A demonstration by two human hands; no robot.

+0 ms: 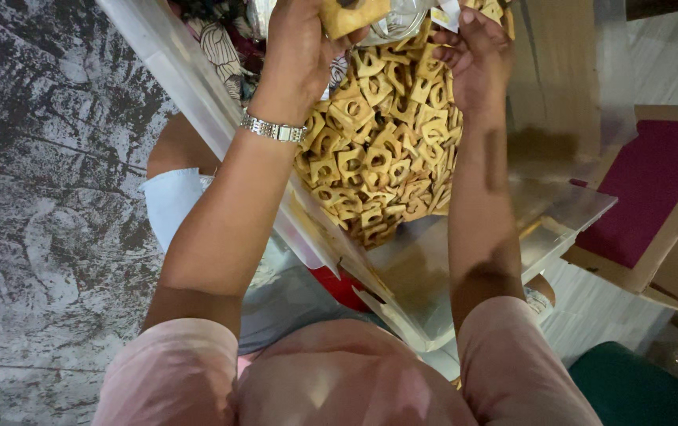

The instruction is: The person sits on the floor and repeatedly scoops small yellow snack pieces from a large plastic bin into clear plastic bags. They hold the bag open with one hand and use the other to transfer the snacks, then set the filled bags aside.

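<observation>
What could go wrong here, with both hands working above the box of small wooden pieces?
1. The clear plastic box sits tilted on the lap, so the heap of tan wooden pieces may slide toward its lower end or spill.
2. The left hand holds a tan piece above the heap; if it slips, it could fall and be lost among similar pieces. The right hand reaches beside it.

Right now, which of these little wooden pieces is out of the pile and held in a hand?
The wooden piece at the top edge, pinched in the left hand. It sits above the pile of wooden pieces lying loose in the clear plastic bin.
</observation>
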